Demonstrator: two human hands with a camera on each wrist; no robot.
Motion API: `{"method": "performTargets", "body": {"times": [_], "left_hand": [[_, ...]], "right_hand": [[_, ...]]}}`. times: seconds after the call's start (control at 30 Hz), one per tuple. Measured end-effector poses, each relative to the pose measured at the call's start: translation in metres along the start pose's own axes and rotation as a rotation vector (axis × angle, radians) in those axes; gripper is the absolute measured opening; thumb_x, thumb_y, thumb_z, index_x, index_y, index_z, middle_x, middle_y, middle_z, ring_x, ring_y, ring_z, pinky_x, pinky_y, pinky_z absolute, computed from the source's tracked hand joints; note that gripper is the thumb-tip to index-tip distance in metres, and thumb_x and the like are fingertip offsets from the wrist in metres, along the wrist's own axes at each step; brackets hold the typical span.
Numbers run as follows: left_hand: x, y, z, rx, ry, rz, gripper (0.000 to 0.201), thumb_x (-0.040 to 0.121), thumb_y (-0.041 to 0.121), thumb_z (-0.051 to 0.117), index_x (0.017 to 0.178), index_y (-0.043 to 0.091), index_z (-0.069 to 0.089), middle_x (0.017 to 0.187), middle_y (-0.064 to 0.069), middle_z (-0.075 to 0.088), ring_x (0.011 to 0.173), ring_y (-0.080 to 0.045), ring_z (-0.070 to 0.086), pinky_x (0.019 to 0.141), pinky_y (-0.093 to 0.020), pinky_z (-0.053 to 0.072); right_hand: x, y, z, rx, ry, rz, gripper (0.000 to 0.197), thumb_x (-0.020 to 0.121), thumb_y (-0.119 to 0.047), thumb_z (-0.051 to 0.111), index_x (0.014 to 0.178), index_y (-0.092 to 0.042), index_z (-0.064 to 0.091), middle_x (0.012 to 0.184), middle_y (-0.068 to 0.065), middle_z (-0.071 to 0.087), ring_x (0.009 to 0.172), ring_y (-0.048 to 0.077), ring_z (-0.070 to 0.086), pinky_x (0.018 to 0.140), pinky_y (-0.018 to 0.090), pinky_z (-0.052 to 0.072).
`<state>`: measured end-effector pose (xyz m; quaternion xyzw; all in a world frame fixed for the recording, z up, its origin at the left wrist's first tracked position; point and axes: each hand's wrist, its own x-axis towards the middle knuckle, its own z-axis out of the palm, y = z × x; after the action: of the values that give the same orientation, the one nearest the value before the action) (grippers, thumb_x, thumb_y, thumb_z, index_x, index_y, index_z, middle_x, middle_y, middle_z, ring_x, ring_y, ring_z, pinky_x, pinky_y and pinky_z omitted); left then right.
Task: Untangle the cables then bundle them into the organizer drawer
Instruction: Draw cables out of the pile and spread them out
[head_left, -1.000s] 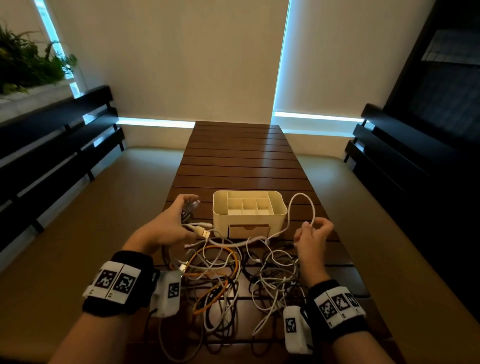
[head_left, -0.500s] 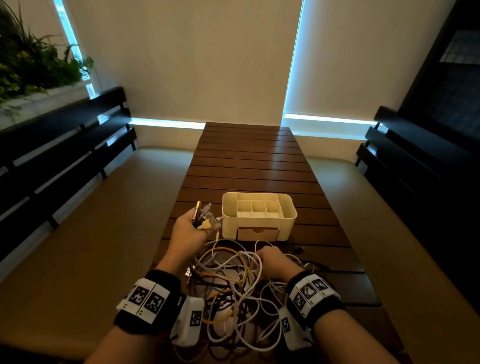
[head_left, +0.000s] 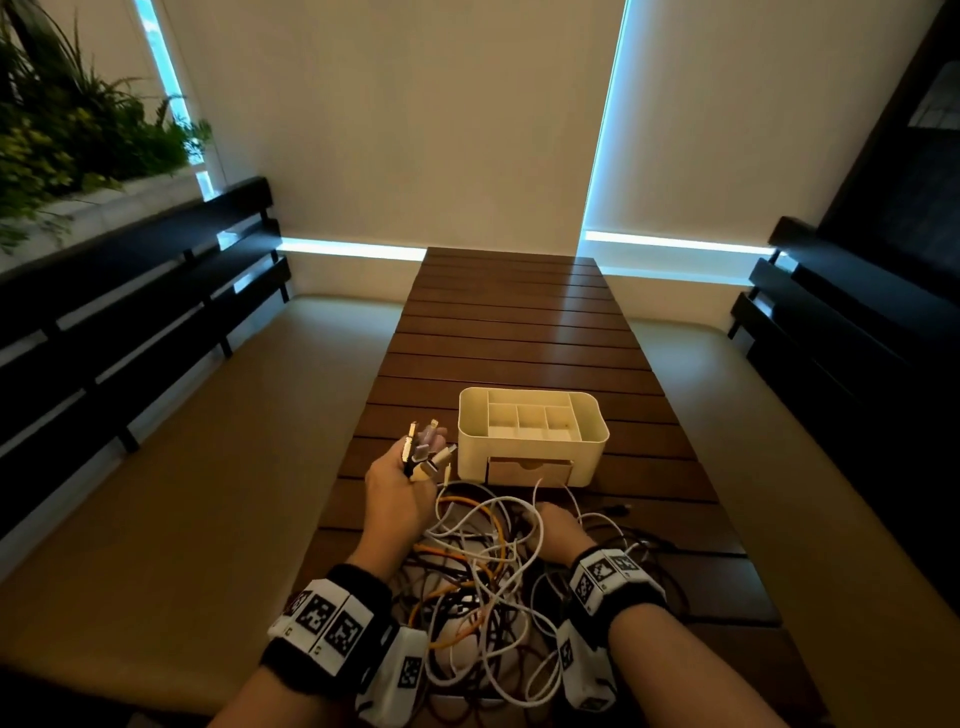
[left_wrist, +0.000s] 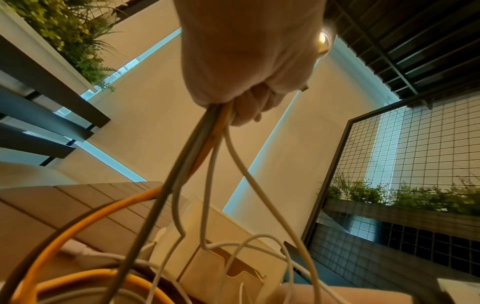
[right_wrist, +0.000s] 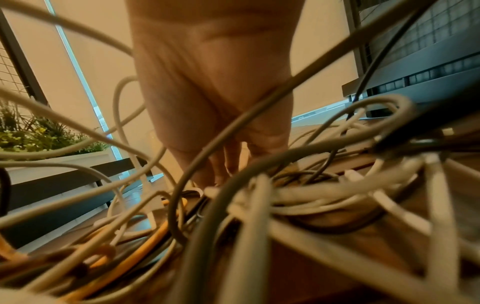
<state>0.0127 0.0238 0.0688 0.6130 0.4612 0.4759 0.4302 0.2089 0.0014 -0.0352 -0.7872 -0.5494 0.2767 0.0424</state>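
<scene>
While the left hand (head_left: 397, 486) grips a sheaf of cable ends (head_left: 423, 447), plugs fanned toward 12 o'clock, the head view lists: tangle of cables (head_left: 478, 566) on the table (head_left: 519, 322) between both wrists; organizer (head_left: 532, 434) at 12 o'clock of the tangle, its drawer (head_left: 530, 470) closed; right hand (head_left: 553, 527) sunk in the tangle at 3 o'clock, nearer the drawer. Open table beyond.

Left wrist view: fist (left_wrist: 249, 67) closed on white and orange strands (left_wrist: 207, 148) hanging toward 6 o'clock.

Right wrist view: fingers (right_wrist: 221, 164) point down into loops; grasp cannot be told.
</scene>
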Motion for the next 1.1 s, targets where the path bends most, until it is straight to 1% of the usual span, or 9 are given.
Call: {"method": "performTargets", "body": {"times": [0.1, 0.23, 0.4, 0.53, 0.7, 0.83, 0.9, 1.03, 1.1], "left_hand": [[0.001, 0.001, 0.005, -0.042, 0.004, -0.051, 0.019, 0.092, 0.013, 0.056, 0.104, 0.003, 0.067, 0.092, 0.004, 0.064, 0.084, -0.013, 0.055, 0.058, -0.011, 0.043], [0.004, -0.001, 0.011, -0.053, -0.038, -0.091, 0.027, 0.092, 0.01, 0.056, 0.11, -0.009, 0.063, 0.108, -0.015, 0.066, 0.093, -0.017, 0.058, 0.059, -0.009, 0.043], [0.0, 0.0, 0.02, -0.105, -0.114, -0.121, 0.022, 0.093, 0.011, 0.055, 0.098, -0.009, 0.065, 0.079, -0.004, 0.062, 0.076, -0.015, 0.056, 0.056, -0.011, 0.045], [-0.004, 0.002, 0.029, -0.092, -0.191, -0.095, 0.031, 0.093, 0.01, 0.055, 0.115, -0.01, 0.059, 0.113, -0.022, 0.065, 0.106, -0.026, 0.061, 0.071, -0.012, 0.048], [-0.006, 0.004, 0.036, -0.133, -0.243, -0.073, 0.032, 0.094, 0.01, 0.054, 0.117, -0.011, 0.057, 0.122, -0.019, 0.06, 0.091, -0.003, 0.054, 0.066, 0.001, 0.044], [-0.006, 0.002, 0.041, -0.172, -0.259, -0.082, 0.031, 0.093, 0.013, 0.054, 0.115, -0.008, 0.06, 0.121, -0.018, 0.061, 0.11, -0.021, 0.057, 0.071, -0.003, 0.046], [-0.007, 0.007, 0.043, -0.189, -0.276, -0.085, 0.031, 0.093, 0.017, 0.055, 0.112, -0.007, 0.062, 0.119, -0.014, 0.062, 0.108, -0.018, 0.057, 0.072, -0.007, 0.048], [-0.018, 0.021, 0.044, -0.291, -0.42, -0.192, 0.025, 0.096, 0.03, 0.049, 0.084, 0.013, 0.063, 0.068, 0.007, 0.048, 0.058, -0.005, 0.041, 0.047, -0.015, 0.035], [-0.024, 0.03, 0.045, -0.369, -0.502, -0.22, 0.025, 0.093, 0.038, 0.05, 0.084, 0.016, 0.059, 0.053, 0.007, 0.04, 0.047, -0.011, 0.031, 0.042, -0.022, 0.028]], "right_hand": [[-0.007, 0.004, -0.008, 0.09, 0.191, -0.015, 0.027, 0.091, -0.019, 0.051, 0.112, -0.014, 0.067, 0.117, 0.008, 0.064, 0.113, 0.029, 0.055, 0.095, 0.032, 0.044], [-0.034, 0.0, -0.039, 0.231, 0.575, 0.018, 0.044, 0.086, 0.01, 0.042, 0.115, -0.013, 0.067, 0.117, 0.008, 0.065, 0.111, 0.024, 0.058, 0.098, 0.029, 0.043], [-0.067, -0.01, -0.07, 0.156, 0.897, -0.264, 0.035, 0.086, 0.013, 0.049, 0.108, -0.006, 0.069, 0.105, 0.013, 0.07, 0.097, 0.026, 0.066, 0.086, 0.025, 0.047], [-0.081, -0.012, -0.078, 0.109, 1.15, -0.388, 0.024, 0.075, 0.003, 0.072, 0.098, -0.004, 0.071, 0.082, 0.011, 0.073, 0.067, 0.023, 0.069, 0.063, 0.033, 0.059], [-0.096, -0.018, -0.081, 0.258, 1.217, -0.369, 0.031, 0.072, -0.001, 0.076, 0.102, -0.003, 0.07, 0.084, 0.01, 0.073, 0.073, 0.016, 0.07, 0.072, 0.019, 0.052], [-0.109, -0.018, -0.083, 0.3, 1.043, -0.249, 0.024, 0.086, -0.01, 0.063, 0.11, -0.007, 0.067, 0.091, 0.01, 0.073, 0.082, 0.02, 0.069, 0.075, 0.027, 0.055], [-0.118, -0.018, -0.085, 0.146, 1.012, -0.15, 0.02, 0.091, -0.016, 0.057, 0.106, -0.008, 0.067, 0.086, 0.01, 0.071, 0.074, 0.022, 0.065, 0.063, 0.031, 0.052], [-0.127, -0.023, -0.086, -0.052, 1.217, 0.043, 0.01, 0.081, -0.021, 0.068, 0.085, -0.011, 0.069, 0.081, 0.006, 0.055, 0.07, 0.015, 0.045, 0.066, 0.028, 0.032], [-0.126, -0.029, -0.086, 0.117, 1.097, 0.042, 0.011, 0.084, -0.025, 0.065, 0.088, -0.015, 0.069, 0.089, -0.002, 0.045, 0.081, 0.012, 0.042, 0.076, 0.029, 0.031]]}}
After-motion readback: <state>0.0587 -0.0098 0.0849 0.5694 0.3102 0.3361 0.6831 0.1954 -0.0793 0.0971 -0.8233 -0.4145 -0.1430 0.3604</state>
